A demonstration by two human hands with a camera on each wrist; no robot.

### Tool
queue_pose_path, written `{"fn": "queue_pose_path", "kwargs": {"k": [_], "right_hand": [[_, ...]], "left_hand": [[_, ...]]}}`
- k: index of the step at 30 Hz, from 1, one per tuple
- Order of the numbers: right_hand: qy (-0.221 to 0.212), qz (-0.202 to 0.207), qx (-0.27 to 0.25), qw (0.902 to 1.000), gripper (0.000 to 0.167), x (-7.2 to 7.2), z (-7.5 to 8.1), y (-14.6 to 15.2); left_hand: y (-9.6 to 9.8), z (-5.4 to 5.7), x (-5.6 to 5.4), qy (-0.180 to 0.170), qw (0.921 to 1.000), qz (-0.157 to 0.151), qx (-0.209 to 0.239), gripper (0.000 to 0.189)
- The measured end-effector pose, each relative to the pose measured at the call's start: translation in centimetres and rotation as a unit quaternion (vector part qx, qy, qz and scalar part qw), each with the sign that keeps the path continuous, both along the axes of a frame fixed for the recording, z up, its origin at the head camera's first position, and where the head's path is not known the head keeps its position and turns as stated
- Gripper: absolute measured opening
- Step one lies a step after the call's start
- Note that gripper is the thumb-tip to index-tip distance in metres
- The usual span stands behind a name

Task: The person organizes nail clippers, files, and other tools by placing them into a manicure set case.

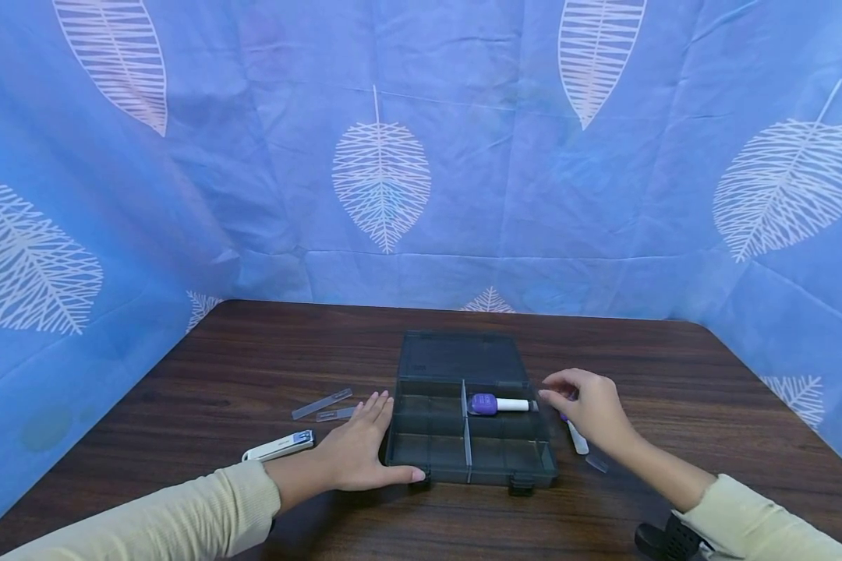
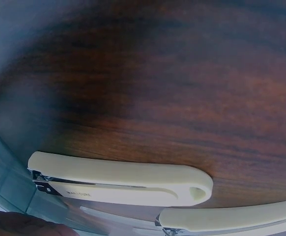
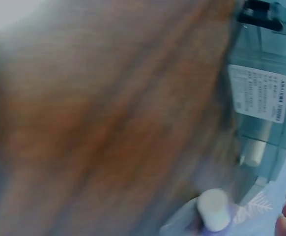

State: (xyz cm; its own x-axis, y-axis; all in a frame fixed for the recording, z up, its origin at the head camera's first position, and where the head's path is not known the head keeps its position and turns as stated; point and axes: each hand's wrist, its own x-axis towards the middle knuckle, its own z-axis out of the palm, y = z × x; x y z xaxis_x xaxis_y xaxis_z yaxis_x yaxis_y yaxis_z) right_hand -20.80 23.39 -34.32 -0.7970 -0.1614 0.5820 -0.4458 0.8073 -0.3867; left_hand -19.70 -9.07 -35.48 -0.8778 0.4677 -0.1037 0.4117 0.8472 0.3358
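A dark translucent compartment box lies with its lid laid back. In its back right compartment is a purple nail polish bottle with a white cap. My left hand rests flat against the box's left side, thumb stretched along the front edge. My right hand hovers by the right wall, fingers loosely bent with nothing seen between them. Just below it lies another nail polish bottle, partly hidden by the hand. Cream nail clippers lie near my left wrist, with a second pair beside them.
Two clear divider strips lie left of the box. Another small clear strip is on the dark wood table at right. A printed label is on the box's side. Blue leaf-patterned cloth hangs around the table.
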Motion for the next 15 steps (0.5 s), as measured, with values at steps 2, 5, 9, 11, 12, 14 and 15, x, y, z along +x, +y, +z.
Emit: {"fn": "queue_pose_path", "kwargs": {"k": [2,5,9,11,12,14,15], "right_hand": [[-0.007,-0.019,-0.010,0.9997,0.009,0.5,-0.3,0.5],[-0.031,-0.045,-0.015,0.9984,0.010,1.1,-0.7,1.2],[-0.086,-0.079,-0.001,0.9932,0.013,1.8,-1.3,2.1],[-0.117,-0.091,0.010,0.9889,0.016,2.1,-1.5,2.4],[-0.132,-0.094,0.016,0.9867,0.018,2.2,-1.6,2.6],[-0.168,-0.098,0.020,0.9808,0.022,2.5,-1.7,2.8],[-0.182,-0.099,0.020,0.9781,0.024,2.5,-1.8,2.9]], "left_hand": [[0.0,0.0,0.0,0.000,1.0000,0.000,0.000,0.104],[0.0,0.0,0.0,0.000,1.0000,-0.001,-0.001,0.105],[0.0,0.0,0.1,0.001,1.0000,-0.002,-0.002,0.105],[0.0,0.0,0.0,0.000,1.0000,-0.002,-0.001,0.105],[0.0,0.0,0.0,-0.001,1.0000,-0.003,0.000,0.105],[0.0,0.0,0.0,-0.001,1.0000,-0.003,0.000,0.105],[0.0,0.0,0.0,-0.001,1.0000,-0.003,0.000,0.105]]}}
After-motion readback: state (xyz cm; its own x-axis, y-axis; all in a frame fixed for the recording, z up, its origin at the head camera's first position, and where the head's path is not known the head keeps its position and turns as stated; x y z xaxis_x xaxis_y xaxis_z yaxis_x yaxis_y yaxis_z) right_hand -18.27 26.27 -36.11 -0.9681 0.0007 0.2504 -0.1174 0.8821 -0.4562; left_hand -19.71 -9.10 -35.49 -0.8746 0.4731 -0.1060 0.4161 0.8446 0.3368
